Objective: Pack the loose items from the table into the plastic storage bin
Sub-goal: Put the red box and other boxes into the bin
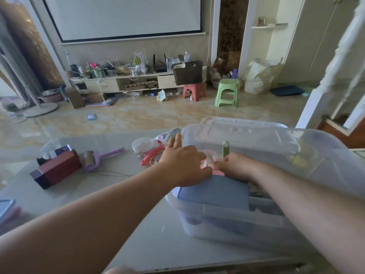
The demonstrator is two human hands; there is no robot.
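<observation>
From your head view, both your hands meet over the open plastic storage bin [227, 212] at the table's right. Your left hand [183, 165] lies spread and flat on the blue pouch [215, 191] and a clear pink item [209, 159], gripping nothing; your right hand [235, 167] presses beside it, its grip hidden. The loose items, the red-handled tool [151, 155], purple roller [98, 158] and dark red box [57, 169], lie leftward, nearer your left hand.
</observation>
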